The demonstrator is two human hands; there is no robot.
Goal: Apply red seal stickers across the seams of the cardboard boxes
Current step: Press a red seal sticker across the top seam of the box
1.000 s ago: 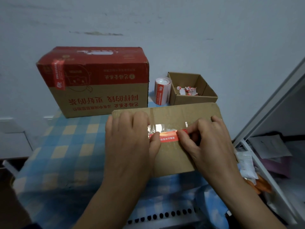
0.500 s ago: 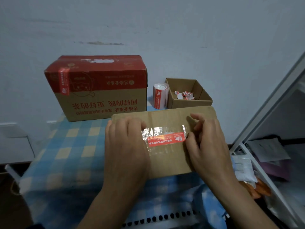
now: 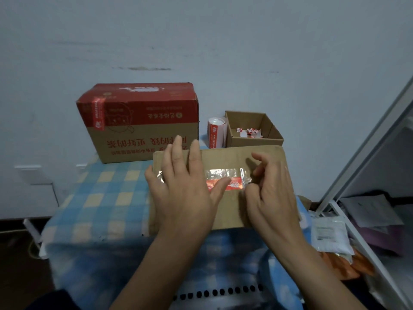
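A flat brown cardboard box [image 3: 232, 157] lies on the checked cloth in front of me, clear tape shining along its top. A red seal sticker [image 3: 234, 184] lies across that taped seam. My left hand [image 3: 183, 189] lies flat on the box with straight fingers, its thumb pressing on the sticker's left part. My right hand [image 3: 271, 189] hovers at the sticker's right end, fingers loosely curled and holding nothing. A larger red and brown box [image 3: 143, 121] stands behind, with a red sticker [image 3: 98, 113] over its left corner.
A roll of red seal stickers [image 3: 215, 133] stands upright behind the flat box. Beside it an open small cardboard box [image 3: 254, 139] holds torn sticker scraps. A white shelf frame [image 3: 366, 157] with papers and packets [image 3: 330, 236] borders the right. The blue checked cloth [image 3: 100, 198] covers the table.
The right hand has let go of the sticker's right end, which now lies flat on the box. The left hand slid forward, its thumb over the sticker.
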